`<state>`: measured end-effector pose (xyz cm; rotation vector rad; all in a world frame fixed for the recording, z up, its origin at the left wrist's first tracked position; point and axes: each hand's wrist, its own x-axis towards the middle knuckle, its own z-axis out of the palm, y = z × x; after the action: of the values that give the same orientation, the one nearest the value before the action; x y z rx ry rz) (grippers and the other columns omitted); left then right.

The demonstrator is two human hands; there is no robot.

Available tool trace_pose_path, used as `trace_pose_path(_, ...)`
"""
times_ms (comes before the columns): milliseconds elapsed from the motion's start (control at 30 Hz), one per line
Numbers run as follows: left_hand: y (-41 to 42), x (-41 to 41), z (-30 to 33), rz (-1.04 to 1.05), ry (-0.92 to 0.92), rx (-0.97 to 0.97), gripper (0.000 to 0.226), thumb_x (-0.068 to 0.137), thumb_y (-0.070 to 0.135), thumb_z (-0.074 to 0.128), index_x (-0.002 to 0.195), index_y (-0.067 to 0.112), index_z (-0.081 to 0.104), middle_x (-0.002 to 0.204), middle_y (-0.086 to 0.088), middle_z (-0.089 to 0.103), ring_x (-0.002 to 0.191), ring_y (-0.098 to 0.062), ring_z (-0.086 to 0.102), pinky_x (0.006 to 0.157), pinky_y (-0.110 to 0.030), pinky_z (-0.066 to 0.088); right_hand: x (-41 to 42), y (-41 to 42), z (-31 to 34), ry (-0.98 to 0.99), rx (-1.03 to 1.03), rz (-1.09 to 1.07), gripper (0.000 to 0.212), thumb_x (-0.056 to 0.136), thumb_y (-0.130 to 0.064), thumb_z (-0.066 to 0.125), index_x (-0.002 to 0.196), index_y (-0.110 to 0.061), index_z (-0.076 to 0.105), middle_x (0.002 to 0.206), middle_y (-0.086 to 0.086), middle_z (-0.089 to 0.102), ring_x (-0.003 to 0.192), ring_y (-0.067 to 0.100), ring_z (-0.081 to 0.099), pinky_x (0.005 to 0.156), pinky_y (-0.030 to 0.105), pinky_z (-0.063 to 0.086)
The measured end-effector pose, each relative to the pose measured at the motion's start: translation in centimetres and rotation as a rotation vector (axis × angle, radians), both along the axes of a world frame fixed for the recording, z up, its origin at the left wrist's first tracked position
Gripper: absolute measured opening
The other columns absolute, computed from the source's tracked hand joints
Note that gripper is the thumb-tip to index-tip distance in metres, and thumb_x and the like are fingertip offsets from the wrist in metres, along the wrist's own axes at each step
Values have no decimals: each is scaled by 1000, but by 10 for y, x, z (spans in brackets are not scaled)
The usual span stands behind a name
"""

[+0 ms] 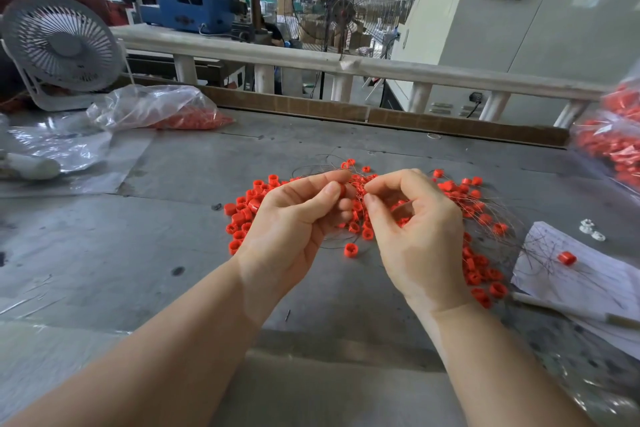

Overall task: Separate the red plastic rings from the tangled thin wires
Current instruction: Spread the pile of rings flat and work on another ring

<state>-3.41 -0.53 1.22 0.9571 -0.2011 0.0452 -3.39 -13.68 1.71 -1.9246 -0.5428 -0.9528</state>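
Many small red plastic rings [242, 211] lie scattered on the grey table [138, 253], mixed with thin dark wires [498, 211]. My left hand [294, 215] pinches one red ring [342, 190] between thumb and forefinger above the pile. My right hand [415, 222] is close beside it, thumb and forefinger pinching thin wires at the ring, other fingers curled. A loose cluster of rings [481, 274] lies right of my right wrist. One ring [350, 250] lies alone between my hands.
A white paper sheet [588, 274] at the right carries loose wires and one red ring [567, 258]. Clear plastic bags of red rings sit at the back left [180, 114] and far right [616, 146]. A grey desk fan [62, 45] stands at the back left.
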Motion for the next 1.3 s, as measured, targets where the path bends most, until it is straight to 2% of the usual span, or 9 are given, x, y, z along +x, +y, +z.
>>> trace_pose_path(167, -1, -1, 1, 29, 3, 39, 20, 79, 3, 54, 78, 7, 73, 67, -5, 67, 54, -7, 59, 57, -18, 53, 0, 1, 0, -5, -5, -3, 5, 78, -4, 64, 77, -9, 66, 73, -1, 62, 69, 10, 56, 62, 16, 45)
trace_pose_path(367, -1, 0, 1, 52, 3, 74, 37, 90, -5, 45, 72, 9, 74, 65, -3, 66, 52, -6, 55, 56, -17, 51, -1, 1, 0, 3, -6, -10, 5, 78, -6, 63, 77, -9, 66, 73, -2, 62, 68, 10, 56, 63, 23, 47)
trace_pose_path(567, -3, -2, -2, 24, -21, 50, 18, 76, 6, 60, 91, 9, 68, 73, -6, 70, 59, -8, 63, 63, -19, 55, -1, 1, 0, 33, -12, 10, 6, 79, -3, 64, 79, -9, 66, 75, -1, 63, 70, 10, 58, 64, 25, 49)
trace_pose_path(633, -3, -2, -3, 17, -44, 71, 27, 69, 9, 62, 96, 11, 66, 73, -5, 70, 61, -9, 64, 66, -21, 56, -1, 0, 1, 48, -2, 17, 9, 80, -1, 64, 79, -10, 66, 75, 0, 63, 70, 10, 58, 62, 21, 48)
trace_pose_path(733, -2, -4, -2, 54, -64, 132, 27, 70, 11, 61, 97, 11, 63, 73, -4, 70, 63, -12, 63, 65, -22, 55, -1, 0, 2, 94, 57, 46, 14, 81, 5, 64, 80, -9, 65, 74, 3, 63, 66, 7, 58, 52, 6, 41)
trace_pose_path(933, -2, -6, 3, 127, -85, 193, 17, 80, -4, 58, 89, 10, 62, 64, -2, 64, 55, -11, 59, 57, -20, 51, -1, 0, 3, 141, 79, 56, 14, 81, 4, 64, 81, -10, 66, 75, 3, 64, 67, 8, 58, 54, 6, 41)
trace_pose_path(1033, -2, -7, 3, 121, -95, 182, 15, 75, 3, 62, 88, 10, 61, 66, -2, 65, 57, -11, 59, 58, -20, 51, -3, 1, 4, 165, 99, 72, 15, 81, 4, 64, 80, -11, 66, 76, 4, 64, 68, 8, 57, 50, 3, 40)
trace_pose_path(1167, -1, -4, -1, 97, -85, 129, 27, 69, 13, 65, 95, 11, 61, 80, -6, 71, 68, -13, 66, 67, -24, 56, -2, 0, 4, 221, 105, 78, 13, 83, 1, 64, 82, -12, 67, 78, 0, 66, 72, 8, 60, 63, 16, 47)
trace_pose_path(1300, -2, -2, -1, 26, -60, 34, 15, 70, 11, 64, 84, 12, 69, 83, -7, 73, 67, -10, 67, 63, -19, 54, -1, 0, 6, 254, 151, 108, 17, 84, 1, 62, 83, -16, 66, 81, -1, 67, 73, 9, 61, 66, 14, 45)
